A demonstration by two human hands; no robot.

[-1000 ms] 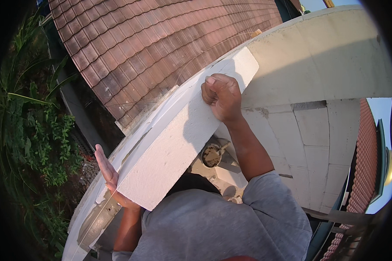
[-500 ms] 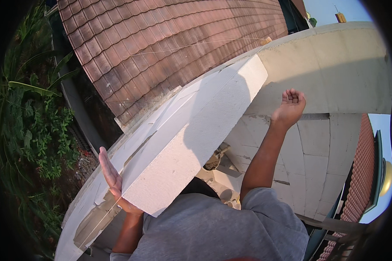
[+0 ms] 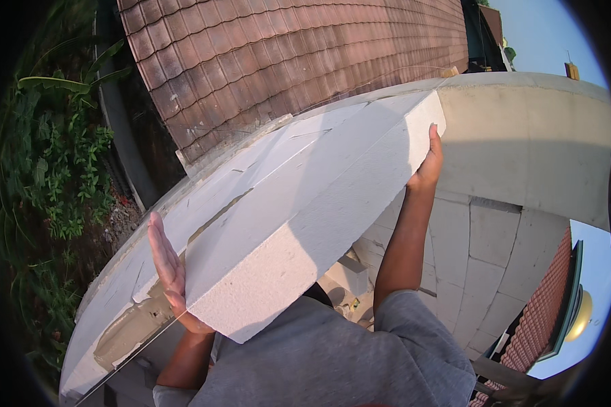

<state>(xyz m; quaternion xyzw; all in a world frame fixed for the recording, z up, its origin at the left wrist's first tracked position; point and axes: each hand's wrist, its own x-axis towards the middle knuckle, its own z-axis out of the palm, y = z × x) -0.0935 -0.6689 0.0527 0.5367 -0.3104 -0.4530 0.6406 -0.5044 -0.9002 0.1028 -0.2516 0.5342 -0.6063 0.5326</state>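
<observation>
A long white concrete block (image 3: 246, 275) lies along the top of a wall of similar blocks (image 3: 237, 180). My left hand (image 3: 171, 278) is open, fingers stretched out and pointing up, its palm against the block's near left end. My right hand (image 3: 426, 163) is closed on the block's right side near the far end, its fingers mostly hidden by the block. A strip of grey mortar (image 3: 136, 332) shows on the wall top at lower left, with a thin line crossing beside it.
A red tiled roof (image 3: 271, 47) lies beyond the wall. Plants (image 3: 68, 169) and a drop are at the left. A grey concrete beam (image 3: 523, 129) runs right, above a lower block surface (image 3: 485, 251). Another red roof (image 3: 538, 305) and a gold dome (image 3: 578, 312) stand at the far right.
My right hand was fisted on the block, then came off it rightward, and now grips its right side. My left hand stays at the left end. The view has shifted.
</observation>
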